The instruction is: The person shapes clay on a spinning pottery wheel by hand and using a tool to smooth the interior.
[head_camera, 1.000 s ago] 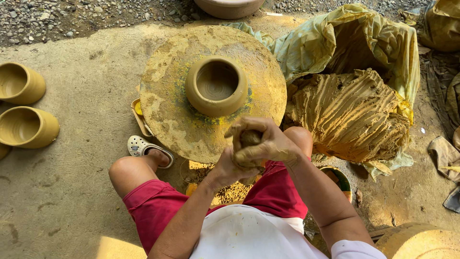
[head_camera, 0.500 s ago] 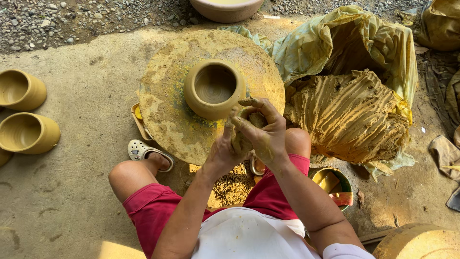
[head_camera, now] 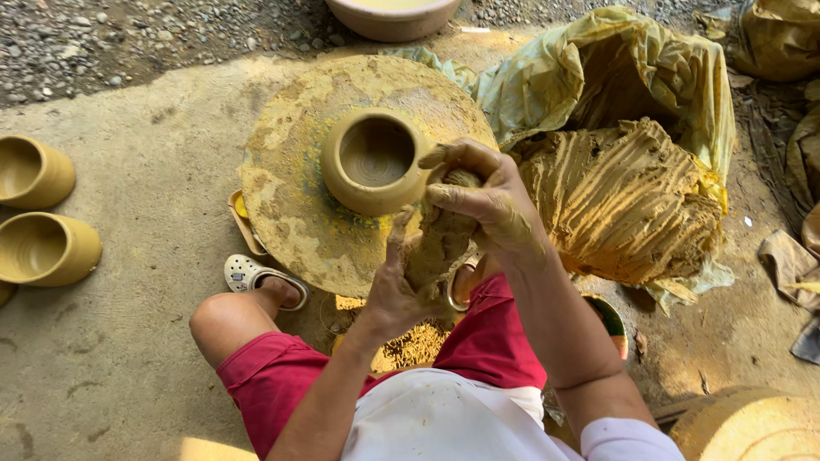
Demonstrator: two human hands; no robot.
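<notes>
- We hold a lump of clay (head_camera: 440,243) between both hands, just in front of our knees and right beside the small pot (head_camera: 374,162).
- The lump is rolled long: its axis runs from the left palm below up and away into the right fingers, its top end pointing toward the pot's rim. We judge this shape suits pressing it out as a coil.
- Our left hand (head_camera: 395,286) cups the lower end, fingers wrapped about it; our right hand (head_camera: 487,205) closes over the upper end from above, thumb and fingers pinching the clay.
- The pot stands upright, mouth open to us, at the middle of the round clay-smeared wheel (head_camera: 290,205), just beyond the right fingertips, within easy reach.
- To the right of the right hand lies a big ridged mass of clay (head_camera: 623,201) on a yellowish plastic sheet (head_camera: 649,68), probably the supply.
- Well apart to the left of the left hand, two finished pots (head_camera: 38,213) lie on the concrete floor (head_camera: 145,171).
</notes>
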